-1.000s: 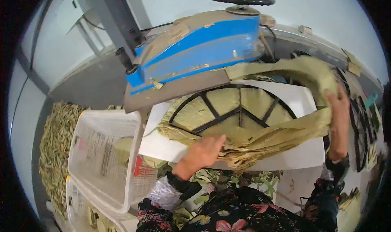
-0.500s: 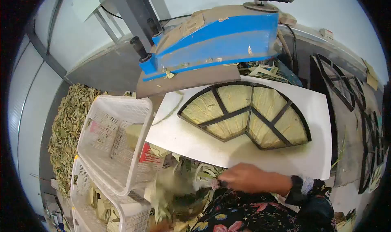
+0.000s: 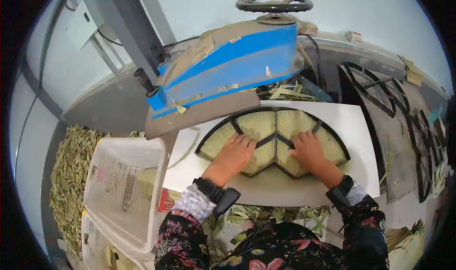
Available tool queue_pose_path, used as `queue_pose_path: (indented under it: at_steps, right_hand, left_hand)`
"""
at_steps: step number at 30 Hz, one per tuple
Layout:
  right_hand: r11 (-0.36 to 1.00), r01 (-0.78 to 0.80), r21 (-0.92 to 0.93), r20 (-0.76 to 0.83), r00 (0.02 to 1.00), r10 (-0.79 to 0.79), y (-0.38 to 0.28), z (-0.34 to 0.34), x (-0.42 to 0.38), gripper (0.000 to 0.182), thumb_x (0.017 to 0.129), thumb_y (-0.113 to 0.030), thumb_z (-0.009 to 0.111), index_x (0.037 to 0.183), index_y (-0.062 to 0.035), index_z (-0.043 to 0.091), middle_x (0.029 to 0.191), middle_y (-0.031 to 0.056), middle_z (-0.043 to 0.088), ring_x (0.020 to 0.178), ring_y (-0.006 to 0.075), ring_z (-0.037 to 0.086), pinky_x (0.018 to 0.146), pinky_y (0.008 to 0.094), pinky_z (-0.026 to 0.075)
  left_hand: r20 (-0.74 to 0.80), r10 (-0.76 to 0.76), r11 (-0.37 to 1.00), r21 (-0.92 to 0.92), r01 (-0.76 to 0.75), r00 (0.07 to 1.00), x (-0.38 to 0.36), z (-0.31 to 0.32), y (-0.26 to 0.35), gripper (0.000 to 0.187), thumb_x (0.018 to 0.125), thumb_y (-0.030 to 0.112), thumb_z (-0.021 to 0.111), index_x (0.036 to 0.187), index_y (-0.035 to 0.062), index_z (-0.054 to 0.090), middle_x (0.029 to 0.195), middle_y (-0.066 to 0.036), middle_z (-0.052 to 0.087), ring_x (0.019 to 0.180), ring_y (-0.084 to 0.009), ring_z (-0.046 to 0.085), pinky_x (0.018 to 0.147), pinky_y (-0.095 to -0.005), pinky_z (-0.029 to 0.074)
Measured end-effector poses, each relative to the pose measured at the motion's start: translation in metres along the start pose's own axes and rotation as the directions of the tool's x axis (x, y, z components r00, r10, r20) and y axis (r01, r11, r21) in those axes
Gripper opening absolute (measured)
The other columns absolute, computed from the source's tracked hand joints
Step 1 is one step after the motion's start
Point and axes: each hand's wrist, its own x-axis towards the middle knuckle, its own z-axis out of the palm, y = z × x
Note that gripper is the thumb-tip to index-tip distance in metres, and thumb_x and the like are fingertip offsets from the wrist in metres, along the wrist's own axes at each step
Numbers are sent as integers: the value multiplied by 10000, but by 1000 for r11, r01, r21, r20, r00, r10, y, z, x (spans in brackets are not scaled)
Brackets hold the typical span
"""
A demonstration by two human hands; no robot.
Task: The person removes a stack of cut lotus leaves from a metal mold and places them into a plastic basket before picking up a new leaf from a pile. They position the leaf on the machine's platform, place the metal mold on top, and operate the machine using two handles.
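A black fan-shaped cutting die (image 3: 267,140) with inner bars lies on a white board (image 3: 354,120). Pale green leaf material (image 3: 256,124) shows through its openings. My left hand (image 3: 233,157) is closed on the die's left inner bars, fingertips curled over the metal. On the other side, my right hand (image 3: 311,153) grips the right inner bars in the same way. Parts of the bars are hidden beneath both hands.
Behind the board stands a blue press arm (image 3: 228,75) with a black handwheel (image 3: 274,3). White plastic crates (image 3: 161,189) are stacked at left beside a heap of dried leaves (image 3: 66,184). More black dies (image 3: 380,87) lie at right.
My right hand has moved up from the board's front edge onto the die. My left hand, blurred among leaves before, now also grips it. The view has shifted slightly.
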Motion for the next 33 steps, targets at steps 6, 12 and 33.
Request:
queue_pose_path:
  at_steps: [6,12,33]
  right_hand:
    - [989,107,-100,35,994,-104,-5,2,5,240,728,-263,634,856,-77,551,800,78,592,820,254,561,782,396,380]
    - [988,103,-112,70,993,-96,-39,-13,-30,181,756,-232,600,806,-74,527,742,77,595,761,262,588,731,385,383]
    - [876,-383,294,-12,915,404,44,-143,-102,167,777,-117,605,872,5,543,791,219,567,786,406,525,756,450,422]
  left_hand:
    - [111,198,980,7,-200,974,18,9,6,436,785,43,476,1220,35,477,999,-119,538,1003,-279,517,898,-405,403]
    - [215,379,923,-148,-354,900,-7,-15,9,416,740,90,550,1141,201,552,853,-98,516,862,-246,517,744,-364,392]
    - [56,554,651,-651,-390,831,20,-104,164,499,693,263,678,1142,79,562,1084,-109,537,926,-257,545,696,-357,450]
